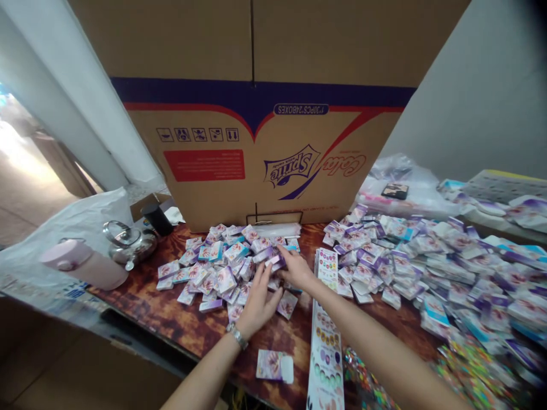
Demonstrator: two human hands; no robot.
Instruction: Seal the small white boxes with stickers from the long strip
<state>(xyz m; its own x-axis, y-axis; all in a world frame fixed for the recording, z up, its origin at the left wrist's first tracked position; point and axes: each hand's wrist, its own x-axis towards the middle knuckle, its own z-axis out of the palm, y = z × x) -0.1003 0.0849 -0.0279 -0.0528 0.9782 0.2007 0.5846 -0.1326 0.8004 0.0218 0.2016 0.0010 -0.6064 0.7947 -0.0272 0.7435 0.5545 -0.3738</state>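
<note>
W/ the clock centred on our hands: our L hand [257,299], wearing a metal wristwatch [237,336], has its fingers spread & thumb apart, fingertips at the R edge of a pile of small boxes [213,276], white/purple/blue, which runs out from 9 to 11 o'clock. Our R hand [297,270] curls over a purple-and-white box [276,262] right b/w both hands; can't tell if it's pinching it, as the thumb is hidden.

At approx 6 o'clock we've 1 loose carton [268,364] w/ end flap out, on the brown table [166,310]. Printed strips [327,364] lie at 5, under our R forearm. Bigger heap of boxes [453,267] at 3; colourful wrapped pcs [472,367] at 4. Big cardboard box [256,131] stands at 12, its "Sprite" & "Cola" print upside down. Clear plastic bags [405,171] at 2. Metal kettle [139,247] & pink bottle [89,267] at 9, black cylinder [156,219] at 10.
</note>
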